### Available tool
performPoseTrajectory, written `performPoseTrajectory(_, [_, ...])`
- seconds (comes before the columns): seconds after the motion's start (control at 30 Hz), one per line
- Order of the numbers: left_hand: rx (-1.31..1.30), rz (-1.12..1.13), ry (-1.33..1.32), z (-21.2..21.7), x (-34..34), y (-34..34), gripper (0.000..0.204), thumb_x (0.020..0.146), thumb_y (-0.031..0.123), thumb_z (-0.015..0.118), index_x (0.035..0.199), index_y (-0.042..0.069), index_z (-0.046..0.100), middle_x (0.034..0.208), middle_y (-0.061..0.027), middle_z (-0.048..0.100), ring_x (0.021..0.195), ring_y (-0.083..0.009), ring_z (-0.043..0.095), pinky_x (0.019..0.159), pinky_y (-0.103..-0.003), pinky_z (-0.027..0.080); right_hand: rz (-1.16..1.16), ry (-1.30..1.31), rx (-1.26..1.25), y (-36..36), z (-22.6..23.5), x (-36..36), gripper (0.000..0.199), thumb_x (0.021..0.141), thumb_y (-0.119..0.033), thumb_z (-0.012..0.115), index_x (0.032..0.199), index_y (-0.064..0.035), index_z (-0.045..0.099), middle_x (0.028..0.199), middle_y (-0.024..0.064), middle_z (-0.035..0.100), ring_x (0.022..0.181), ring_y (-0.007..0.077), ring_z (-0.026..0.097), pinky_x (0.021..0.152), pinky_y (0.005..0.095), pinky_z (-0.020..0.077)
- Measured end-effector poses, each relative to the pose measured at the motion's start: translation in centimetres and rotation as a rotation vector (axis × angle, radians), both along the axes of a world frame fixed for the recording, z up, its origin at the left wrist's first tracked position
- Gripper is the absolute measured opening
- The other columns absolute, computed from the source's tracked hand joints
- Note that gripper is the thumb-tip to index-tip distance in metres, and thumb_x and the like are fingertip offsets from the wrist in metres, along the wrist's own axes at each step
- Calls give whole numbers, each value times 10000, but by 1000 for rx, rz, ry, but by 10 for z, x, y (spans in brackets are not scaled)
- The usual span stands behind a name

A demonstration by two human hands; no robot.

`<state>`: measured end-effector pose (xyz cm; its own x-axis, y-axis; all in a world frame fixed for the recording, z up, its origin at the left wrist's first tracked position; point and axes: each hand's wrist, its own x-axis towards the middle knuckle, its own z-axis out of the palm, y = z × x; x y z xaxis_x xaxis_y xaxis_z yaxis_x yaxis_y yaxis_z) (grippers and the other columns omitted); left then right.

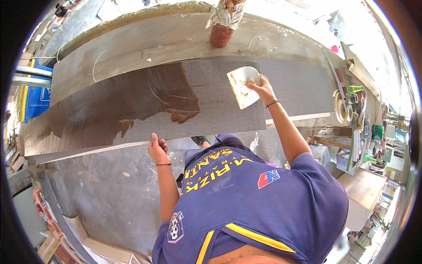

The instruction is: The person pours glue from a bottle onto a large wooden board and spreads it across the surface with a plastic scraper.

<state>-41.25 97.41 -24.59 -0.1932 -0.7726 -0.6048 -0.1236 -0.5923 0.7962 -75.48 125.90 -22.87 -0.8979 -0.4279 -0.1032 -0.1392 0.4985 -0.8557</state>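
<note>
A long grey sheet (215, 88) lies across the bench in front of me. Wet dark brown glue-like coating (127, 97) covers its left part, with a thick ridge near the middle and a ragged front border. In my right hand (265, 91) is a white, curved spreader (244, 93) smeared with orange-brown, over the uncoated part of the sheet. My left hand (159, 150) is at the sheet's front edge, index finger stretched toward it and the other fingers loosely bent. Nothing shows in that hand; whether it touches the edge I cannot tell.
A reddish-brown container (221, 35) with a crusted, wrinkled top stands at the back of the worn bench (176, 37). Another grey sheet (299, 86) extends to the right. A blue bin (39, 99) is at far left. Tape-like rolls (343, 108) and scrap clutter the right side.
</note>
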Motion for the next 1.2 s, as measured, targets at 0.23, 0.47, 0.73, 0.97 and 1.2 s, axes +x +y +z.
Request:
performPoseTrajectory(0.23, [-76, 159, -14, -12, 23, -47, 322, 860, 404, 625, 745, 123, 515, 572, 20, 508, 449, -58, 460, 364, -189, 309, 6, 79, 5, -47, -2, 30, 703, 655, -420, 758, 1116, 73, 561, 1363, 275, 331, 1255, 368, 367, 1041, 364, 318])
performPoseTrajectory(0.47, [-116, 229, -107, -16, 48, -100, 304, 863, 362, 628, 748, 108, 507, 598, 19, 497, 455, -66, 457, 354, -196, 311, 168, 122, -22, -94, 4, 70, 632, 661, -383, 753, 1054, 76, 565, 1382, 232, 334, 1255, 362, 373, 1019, 385, 343])
performPoseTrajectory(0.73, [-142, 86, -91, -11, 28, -54, 287, 843, 296, 664, 722, 109, 483, 633, 12, 504, 464, -71, 467, 352, -192, 331, 316, 125, -113, -136, 6, 66, 676, 665, -388, 742, 1075, 104, 526, 1353, 272, 352, 1224, 386, 404, 1004, 391, 368])
performPoseTrajectory(0.97, [-8, 132, -59, 2, 15, -42, 248, 816, 312, 680, 752, 149, 505, 649, 49, 494, 557, -70, 513, 489, -215, 405, 589, 160, 64, -148, 5, -32, 814, 681, -429, 754, 1293, 12, 449, 1200, 200, 544, 1114, 295, 539, 943, 381, 442])
performPoseTrajectory(1.2, [6, 144, -45, 3, 19, -41, 236, 837, 337, 661, 823, 139, 533, 765, 26, 534, 661, -98, 548, 588, -265, 446, 642, 233, 346, -167, -1, -60, 810, 688, -452, 706, 1299, 10, 443, 1259, 197, 512, 1145, 307, 508, 961, 358, 408])
